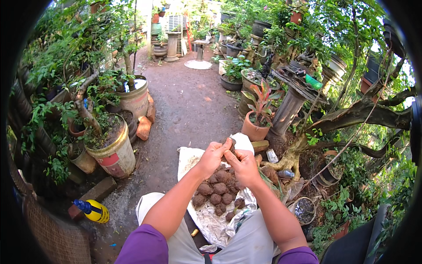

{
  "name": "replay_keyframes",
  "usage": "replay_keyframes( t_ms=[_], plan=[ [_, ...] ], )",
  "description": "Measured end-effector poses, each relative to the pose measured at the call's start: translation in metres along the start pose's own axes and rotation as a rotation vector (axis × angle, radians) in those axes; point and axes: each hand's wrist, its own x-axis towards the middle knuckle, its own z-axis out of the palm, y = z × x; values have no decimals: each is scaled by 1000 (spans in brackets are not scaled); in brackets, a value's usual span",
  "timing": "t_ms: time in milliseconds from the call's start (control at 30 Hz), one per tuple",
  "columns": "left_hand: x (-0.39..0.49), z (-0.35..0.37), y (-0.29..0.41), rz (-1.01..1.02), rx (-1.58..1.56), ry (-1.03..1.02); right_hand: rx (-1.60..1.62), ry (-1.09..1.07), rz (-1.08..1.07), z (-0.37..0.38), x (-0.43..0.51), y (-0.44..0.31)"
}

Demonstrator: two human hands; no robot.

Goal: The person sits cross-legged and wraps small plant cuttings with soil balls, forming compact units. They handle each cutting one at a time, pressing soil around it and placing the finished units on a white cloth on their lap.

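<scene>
My left hand (212, 157) and my right hand (244, 166) meet in front of me, above a spread white sack (187, 165). Between their fingers and thumbs is a dark brown fibrous clump (233, 144), mostly covered by the fingers. Below the hands lies a pile of round brown balls (220, 188), which look like soil or coir. Near the pile's front edge, a short green stem (235, 209) shows beside one ball. Part of the pile is hidden behind my hands and forearms.
A yellow spray bottle (97, 211) with a blue top stands at left by a brick (99, 193). Potted trees in buckets (112, 155) line the left. At right are a terracotta pot (255, 128), a concrete pedestal (286, 109) and thick branches (359, 115). A dirt path (184, 95) runs ahead.
</scene>
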Motion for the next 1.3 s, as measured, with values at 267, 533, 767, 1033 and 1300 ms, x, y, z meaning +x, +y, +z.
replay_keyframes(
  t_ms=[267, 533, 767, 1033, 1300],
  plan=[
    [7, -1, -12, -70, 45, 13, 99, 185, 76, 6, 2, 1],
    [0, 7, -17, 28, 1, 65, 73, 84, 119, -5, 3, 10],
    [10, -10, -29, 26, 146, 67, 56, 153, 112, 1, 7, 15],
    [6, 8, -20, 46, 334, 164, 40, 205, 116, 3, 9, 21],
    [2, 9, -11, -63, 322, 169, 259, 128, 320, -14, 12, 7]
  ],
)
